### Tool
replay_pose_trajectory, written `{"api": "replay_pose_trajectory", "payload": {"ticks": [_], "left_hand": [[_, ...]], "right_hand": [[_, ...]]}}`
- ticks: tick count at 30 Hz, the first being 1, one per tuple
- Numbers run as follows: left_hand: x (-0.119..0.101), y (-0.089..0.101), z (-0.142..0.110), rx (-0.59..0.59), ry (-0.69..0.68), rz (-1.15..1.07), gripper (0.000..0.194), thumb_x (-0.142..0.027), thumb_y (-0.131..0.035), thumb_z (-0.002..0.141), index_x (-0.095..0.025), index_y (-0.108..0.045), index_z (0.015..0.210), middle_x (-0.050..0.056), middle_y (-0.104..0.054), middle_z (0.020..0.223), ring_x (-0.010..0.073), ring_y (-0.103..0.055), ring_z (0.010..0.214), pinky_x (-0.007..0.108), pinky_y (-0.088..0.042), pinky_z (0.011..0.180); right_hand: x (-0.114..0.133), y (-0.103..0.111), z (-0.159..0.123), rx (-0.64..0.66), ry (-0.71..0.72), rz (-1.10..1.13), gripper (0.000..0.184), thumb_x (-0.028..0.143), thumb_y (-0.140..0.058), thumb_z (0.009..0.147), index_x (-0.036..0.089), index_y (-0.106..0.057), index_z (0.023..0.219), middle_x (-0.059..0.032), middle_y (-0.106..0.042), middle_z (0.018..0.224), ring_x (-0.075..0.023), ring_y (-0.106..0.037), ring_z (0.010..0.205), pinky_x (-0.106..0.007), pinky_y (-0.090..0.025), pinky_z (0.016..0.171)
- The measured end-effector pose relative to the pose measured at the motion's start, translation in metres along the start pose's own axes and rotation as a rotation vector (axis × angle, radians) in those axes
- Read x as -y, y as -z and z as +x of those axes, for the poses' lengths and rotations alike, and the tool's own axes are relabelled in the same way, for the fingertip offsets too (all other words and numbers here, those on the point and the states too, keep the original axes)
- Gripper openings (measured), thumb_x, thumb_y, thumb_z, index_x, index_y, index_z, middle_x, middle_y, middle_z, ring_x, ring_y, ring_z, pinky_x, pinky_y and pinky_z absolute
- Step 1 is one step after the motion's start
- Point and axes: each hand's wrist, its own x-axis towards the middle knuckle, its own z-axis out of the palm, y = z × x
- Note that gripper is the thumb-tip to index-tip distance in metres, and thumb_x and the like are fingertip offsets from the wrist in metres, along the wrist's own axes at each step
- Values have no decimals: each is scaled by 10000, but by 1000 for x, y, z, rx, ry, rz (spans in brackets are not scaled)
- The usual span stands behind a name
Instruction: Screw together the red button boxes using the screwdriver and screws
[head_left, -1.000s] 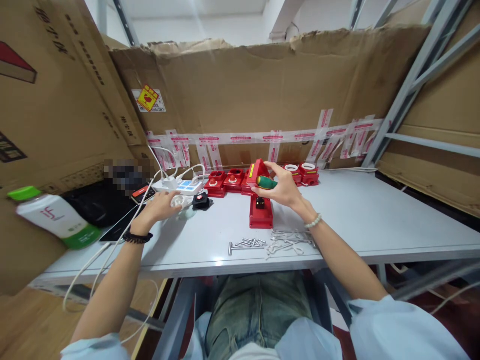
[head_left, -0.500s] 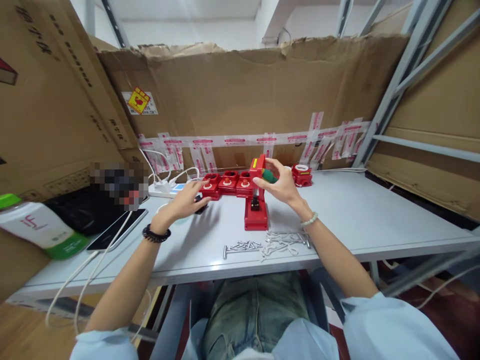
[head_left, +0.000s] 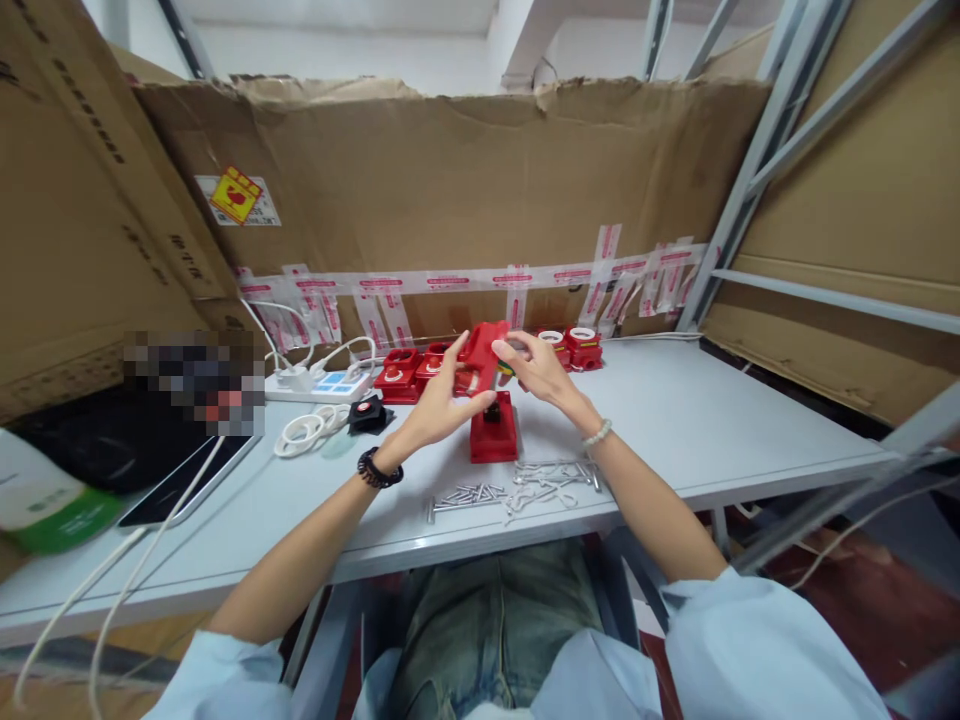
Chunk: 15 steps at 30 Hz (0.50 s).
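Observation:
My left hand (head_left: pixel 436 405) and my right hand (head_left: pixel 531 366) both hold a red plastic part (head_left: pixel 484 351) lifted a little above the table. The right hand also keeps a green-handled screwdriver (head_left: pixel 506 368), mostly hidden behind its fingers. Below the hands a red base with a black component (head_left: pixel 493 432) lies on the grey table (head_left: pixel 697 420). A row of red housings (head_left: pixel 401 368) stands behind the hands along the cardboard wall.
Loose screws (head_left: pixel 465 496) and bent wire clips (head_left: pixel 551 478) lie near the front edge. At the left are a small black piece with a red button (head_left: pixel 367 412), white rings (head_left: pixel 304 434), a power strip (head_left: pixel 319 384), a tablet (head_left: pixel 180 482) and a white-green bottle (head_left: pixel 37 500). Cardboard walls surround the table.
My left hand left the white rings and black piece, moved right and took hold of the red part beside my right hand. The view has turned to the right.

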Motion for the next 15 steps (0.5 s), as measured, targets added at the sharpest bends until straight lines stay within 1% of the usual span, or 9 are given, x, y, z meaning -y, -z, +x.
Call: {"api": "replay_pose_trajectory", "payload": {"ticks": [1,3,5,6,8,11,13,15], "left_hand": [[0,5,-1,-28,27,69,891,-501,-625,849,-219,-149,1547,134,-604,1282,265,-637,1062,462,-481,981],[-3,13,-3,-48,93,236,830,-544,-589,853,-208,-234,1524,142,-589,1312,286,-621,1088,473,-467,983],[-7,13,-6,-4,153,409,793,-596,-560,853,-197,-314,1492,151,-598,1303,310,-616,1099,482,-461,972],[-9,11,-7,40,174,490,781,-623,-543,852,-194,-348,1475,151,-623,1263,322,-621,1092,489,-458,963],[-14,3,-11,139,199,639,778,-673,-510,849,-181,-403,1443,155,-670,1162,349,-633,1070,510,-447,946],[-18,-8,-18,244,196,804,833,-737,-453,843,-124,-450,1407,191,-693,1096,391,-634,1065,530,-424,937],[-19,-10,-21,300,186,831,885,-775,-417,834,-100,-444,1405,200,-707,1076,403,-639,1061,537,-406,945],[-19,-8,-23,370,177,801,907,-796,-395,828,-109,-409,1420,189,-720,1062,401,-647,1053,548,-386,958]], "right_hand": [[0,3,1,-11,-1,-9,564,629,-574,825,153,-654,1116,-65,-724,888,-151,-644,666,-277,-512,638],[-2,9,2,-60,12,-60,532,599,-657,767,144,-674,1041,-62,-716,856,-151,-628,646,-274,-497,613],[-4,14,3,-92,5,-138,452,543,-702,740,141,-685,946,-62,-713,859,-155,-630,667,-269,-488,613],[-5,16,3,-82,-12,-177,411,509,-712,739,139,-685,917,-64,-713,863,-154,-634,669,-264,-482,609],[-5,16,3,-9,-77,-255,359,448,-720,744,134,-681,915,-59,-711,818,-145,-634,628,-249,-466,585],[-4,13,0,155,-171,-342,339,404,-731,746,136,-670,945,-18,-670,619,-143,-634,564,-228,-440,561],[-4,12,-3,261,-183,-361,286,396,-719,758,150,-663,892,3,-629,515,-148,-638,558,-214,-426,548],[-4,11,-4,362,-193,-354,244,393,-702,765,166,-651,836,4,-631,494,-142,-617,518,-209,-406,498]]}}
